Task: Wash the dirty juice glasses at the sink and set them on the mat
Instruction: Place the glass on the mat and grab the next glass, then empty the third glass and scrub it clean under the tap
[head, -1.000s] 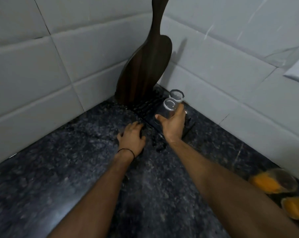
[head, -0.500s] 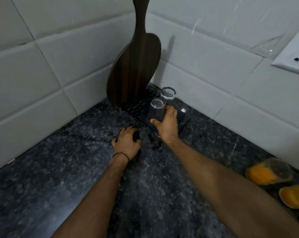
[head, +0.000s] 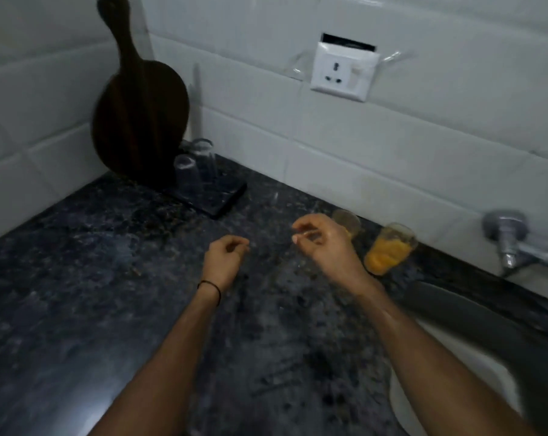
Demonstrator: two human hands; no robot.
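Note:
Two clear glasses stand upside down on the dark mat (head: 227, 199) in the corner: a nearer one (head: 188, 176) and one behind it (head: 205, 152). Two juice-stained glasses wait by the back wall: one with orange residue (head: 387, 250) and another (head: 348, 221) partly hidden behind my right hand (head: 324, 243). That hand hovers above the counter with its fingers curled apart and nothing in them. My left hand (head: 223, 258) floats loosely curled over the counter, also empty.
A dark wooden board (head: 138, 118) leans in the tiled corner behind the mat. A wall socket (head: 343, 73) sits on the back wall. The tap (head: 515, 243) and the sink rim (head: 474, 313) lie at the right. The counter (head: 93, 278) is dark speckled stone.
My right hand has let go of the clear glass on the mat and drawn back to the right. My left hand lifted off the counter. The view swung right toward the sink.

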